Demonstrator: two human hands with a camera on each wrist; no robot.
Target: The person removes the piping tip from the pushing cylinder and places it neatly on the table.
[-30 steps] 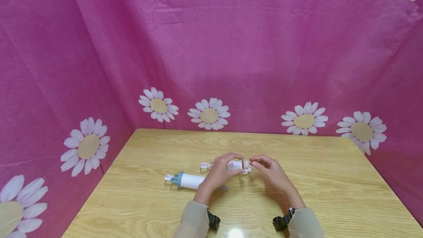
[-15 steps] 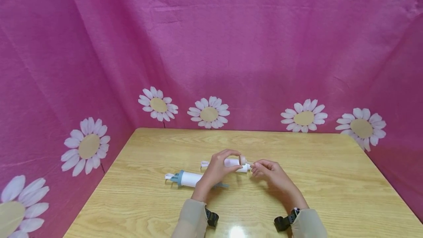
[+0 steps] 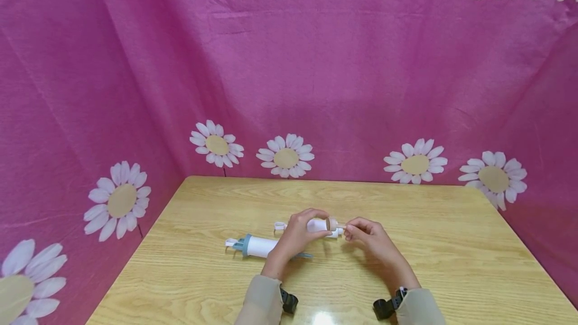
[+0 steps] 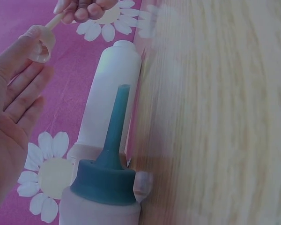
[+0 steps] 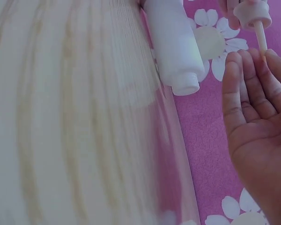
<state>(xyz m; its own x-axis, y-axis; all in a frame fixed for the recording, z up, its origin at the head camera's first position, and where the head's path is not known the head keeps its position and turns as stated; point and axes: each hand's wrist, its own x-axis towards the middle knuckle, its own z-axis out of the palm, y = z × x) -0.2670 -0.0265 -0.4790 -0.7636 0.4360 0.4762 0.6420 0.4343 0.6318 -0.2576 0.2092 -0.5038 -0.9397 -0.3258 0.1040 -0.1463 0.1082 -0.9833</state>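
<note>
My left hand (image 3: pixel 295 232) pinches the wide collar of a beige nozzle cap (image 4: pixel 47 40) between thumb and fingers. Its hollow open end faces left, toward the palm. The slim spout (image 5: pixel 261 37) points right, and my right hand (image 3: pixel 372 237) pinches its end between thumb and fingertips. Behind the left hand a white bottle (image 5: pixel 173 47) lies on its side, its bare neck (image 5: pixel 185 84) to the right. Nearer me lies a second white bottle (image 3: pixel 259 247), fitted with a teal nozzle (image 4: pixel 105 183); the left hand and forearm partly cover it in the head view.
Both bottles lie on a wood-grain table (image 3: pixel 451 245), with white loops (image 3: pixel 231 241) at their left ends. A pink cloth (image 3: pixel 343 89) with daisies and lettering hangs behind the table and along its left side.
My right fingertips have shifted slightly down and right, and the slim spout now shows between the hands. The left hand has moved a little left with the nozzle cap. The bottles have stayed put.
</note>
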